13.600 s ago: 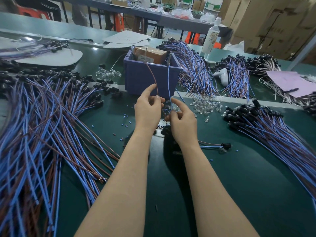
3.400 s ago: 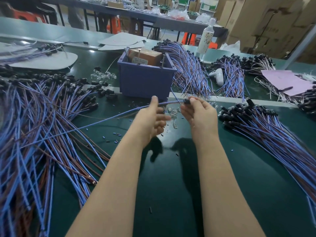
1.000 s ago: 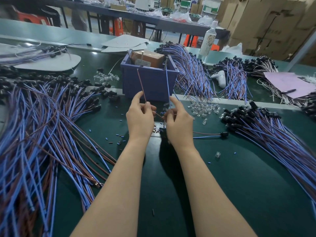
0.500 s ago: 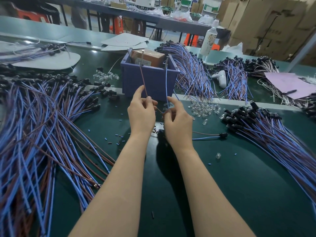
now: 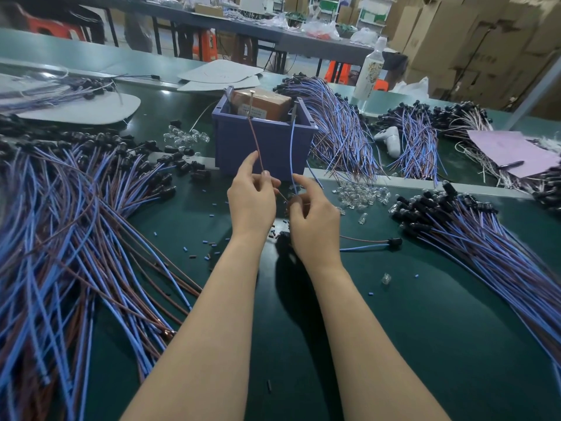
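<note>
The brown wire [image 5: 254,136] and blue wire [image 5: 290,150] stand nearly upright, side by side, over the middle of the table [image 5: 425,329], just in front of the blue bin [image 5: 233,147]. The left hand [image 5: 252,205] pinches the brown one and the right hand [image 5: 314,221] the blue one's foot, fingertips nearly touching. Wire bundles [image 5: 60,223] crowd both side edges.

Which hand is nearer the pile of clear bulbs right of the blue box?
Right. The right hand sits just left of the clear bulb pile; the left hand is farther left, beyond the right hand.
</note>
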### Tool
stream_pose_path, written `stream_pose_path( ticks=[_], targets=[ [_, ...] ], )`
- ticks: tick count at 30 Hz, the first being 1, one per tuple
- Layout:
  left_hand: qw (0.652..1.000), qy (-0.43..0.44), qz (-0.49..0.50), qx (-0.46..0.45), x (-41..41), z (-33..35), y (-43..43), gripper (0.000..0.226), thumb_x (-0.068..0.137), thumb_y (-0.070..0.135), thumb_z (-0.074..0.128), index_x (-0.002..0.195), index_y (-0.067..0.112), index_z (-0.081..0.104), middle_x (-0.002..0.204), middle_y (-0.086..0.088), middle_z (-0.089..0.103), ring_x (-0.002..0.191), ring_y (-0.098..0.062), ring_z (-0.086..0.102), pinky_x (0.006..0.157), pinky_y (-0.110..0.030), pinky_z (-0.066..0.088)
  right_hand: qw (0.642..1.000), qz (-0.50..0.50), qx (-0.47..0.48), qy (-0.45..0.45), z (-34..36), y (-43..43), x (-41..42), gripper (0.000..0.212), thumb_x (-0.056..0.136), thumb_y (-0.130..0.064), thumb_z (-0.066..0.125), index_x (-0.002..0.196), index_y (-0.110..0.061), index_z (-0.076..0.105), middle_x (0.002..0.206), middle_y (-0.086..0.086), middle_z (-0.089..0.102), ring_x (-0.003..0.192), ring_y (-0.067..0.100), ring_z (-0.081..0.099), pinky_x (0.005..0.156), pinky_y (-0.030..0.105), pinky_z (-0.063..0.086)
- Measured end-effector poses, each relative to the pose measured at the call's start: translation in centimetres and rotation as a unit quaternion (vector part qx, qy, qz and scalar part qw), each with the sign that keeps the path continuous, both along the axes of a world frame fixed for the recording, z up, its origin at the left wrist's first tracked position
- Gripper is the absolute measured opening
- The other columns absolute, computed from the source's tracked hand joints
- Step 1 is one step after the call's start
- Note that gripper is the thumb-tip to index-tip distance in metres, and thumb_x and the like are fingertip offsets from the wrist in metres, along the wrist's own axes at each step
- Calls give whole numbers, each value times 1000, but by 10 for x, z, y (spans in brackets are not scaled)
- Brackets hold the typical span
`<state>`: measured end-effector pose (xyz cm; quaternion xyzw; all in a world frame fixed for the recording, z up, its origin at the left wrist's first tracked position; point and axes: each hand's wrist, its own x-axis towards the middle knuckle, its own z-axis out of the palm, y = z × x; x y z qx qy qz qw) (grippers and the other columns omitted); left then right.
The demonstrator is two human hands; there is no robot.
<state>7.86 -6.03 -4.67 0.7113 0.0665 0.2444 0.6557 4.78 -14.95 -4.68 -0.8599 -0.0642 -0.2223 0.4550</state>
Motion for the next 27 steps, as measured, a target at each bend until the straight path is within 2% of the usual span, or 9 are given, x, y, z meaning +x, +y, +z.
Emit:
stream_pose_path(
  ticks=[7,10,14,19,22,27],
  targets=[
    [1000,-2,-6,-2,0,-2,1,40,98,11,46,138,17,45,73,7,64,65,-6,60,81,-31,53,1000,1,0,-4,0,-1,0,41,89,-2,48,126,-16,58,91,11,68,77,24,57,78,34,45],
    [1000,-5,-7,-2,1,-2,1,40,98,11,46,138,17,45,72,9,64,61,-1,59,78,-26,52,1000,2,-2,-9,-1,-1,0,41,89,-2,48,125,-16,59,86,9,65,74,16,50,79,33,45],
    [1000,-4,-9,-5,0,-2,0,41,98,11,46,138,18,45,73,9,64,63,-1,59,69,-16,48,1000,1,-3,-14,-1,-1,0,42,88,-2,49,125,-17,60,77,0,57,71,16,49,77,36,46],
    [1000,-2,-15,-4,-2,0,1,41,98,11,46,138,18,44,74,8,64,65,-3,59,73,-20,50,1000,6,-7,-18,-1,0,-1,42,87,-1,50,125,-17,60,75,-4,56,70,16,50,76,35,46],
    [1000,-1,-15,1,-2,0,1,41,98,12,46,138,18,45,73,8,64,62,0,59,69,-16,49,1000,5,-6,-19,-1,-1,-1,42,87,-1,50,125,-17,60,73,-4,55,69,17,49,76,35,46],
    [1000,-5,-10,3,-2,0,1,40,97,11,47,137,17,46,72,9,64,58,2,58,73,-21,49,1000,5,-3,-23,-1,0,-1,43,85,0,50,123,-16,61,70,-4,55,67,16,49,74,34,45]
  ],
)
